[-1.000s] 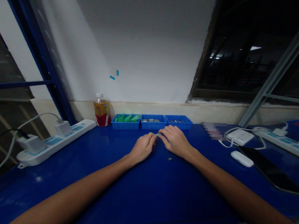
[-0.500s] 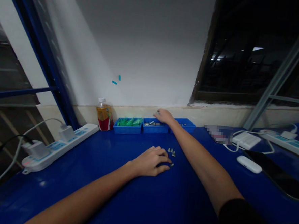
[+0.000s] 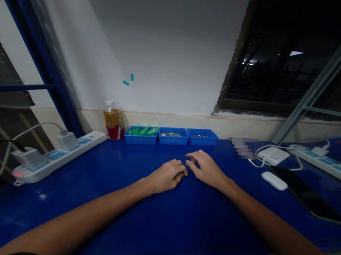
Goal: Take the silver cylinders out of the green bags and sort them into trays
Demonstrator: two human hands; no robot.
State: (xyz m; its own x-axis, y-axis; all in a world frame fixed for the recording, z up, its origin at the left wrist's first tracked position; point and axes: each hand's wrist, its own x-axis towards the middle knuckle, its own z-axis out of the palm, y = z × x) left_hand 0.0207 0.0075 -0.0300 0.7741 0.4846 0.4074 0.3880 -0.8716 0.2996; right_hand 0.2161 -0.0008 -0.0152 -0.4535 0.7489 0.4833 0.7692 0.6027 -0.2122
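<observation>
My left hand (image 3: pixel 170 176) rests low over the blue table, fingers curled and pressed together. Whatever they may hold is hidden. Close beside it on the right, my right hand (image 3: pixel 205 167) has its index finger and thumb apart, with no object visible in its grasp. Between the two sets of fingertips a tiny bright metal piece (image 3: pixel 186 164) shows; I cannot tell whether either hand touches it. Beyond the hands stand three blue bins: one with green pieces (image 3: pixel 143 131), one with metal cylinders (image 3: pixel 171 134), one with small metal parts (image 3: pixel 200 136).
A drink bottle (image 3: pixel 114 122) stands left of the bins against the wall. Power strips with plugs lie at the left (image 3: pixel 61 157) and far right (image 3: pixel 327 163). On the right are a white case (image 3: pixel 274 180), a dark phone (image 3: pixel 307 195) and cables.
My right hand has come back from the bins to beside my left hand. My left fingers have curled inward. The small metal parts seen on the table are now mostly hidden.
</observation>
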